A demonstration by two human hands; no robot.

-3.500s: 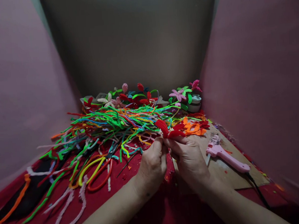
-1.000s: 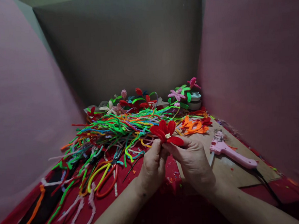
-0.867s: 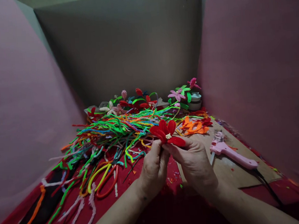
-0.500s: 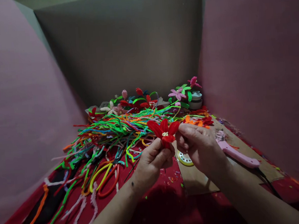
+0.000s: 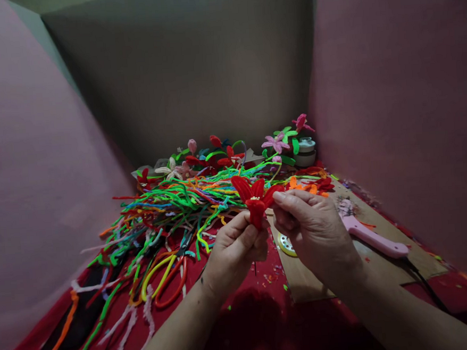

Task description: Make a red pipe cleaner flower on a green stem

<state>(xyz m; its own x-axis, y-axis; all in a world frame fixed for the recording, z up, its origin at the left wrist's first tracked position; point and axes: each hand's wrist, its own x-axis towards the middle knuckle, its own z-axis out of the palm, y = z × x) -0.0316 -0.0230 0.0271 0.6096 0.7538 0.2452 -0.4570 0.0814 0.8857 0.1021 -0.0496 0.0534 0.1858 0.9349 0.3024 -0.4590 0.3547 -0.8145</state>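
A red pipe-cleaner flower (image 5: 255, 199) with pale stamens at its centre is held up over the table. My left hand (image 5: 240, 244) is closed round its base, and a thin dark stem sticks out below the fingers. With thumb and forefinger, my right hand (image 5: 311, 220) pinches the tip of the flower's right-hand petal. The front petal faces me and partly covers the stamens. Behind the flower spreads a heap of loose pipe cleaners (image 5: 179, 195), mostly green, with orange, blue and white among them.
Scissors with red and yellow handles (image 5: 167, 281) lie left of my hands. On the right a brown board (image 5: 309, 284) bears a pink corded tool (image 5: 377, 239) and a yellow-rimmed disc (image 5: 286, 244). Finished flowers (image 5: 276, 144) stand at the back. Scraps dot the red cloth (image 5: 236, 334).
The flower has tipped back, so its side and base show more and its stamens less. My right hand still pinches the right petal, now drawn further outward.
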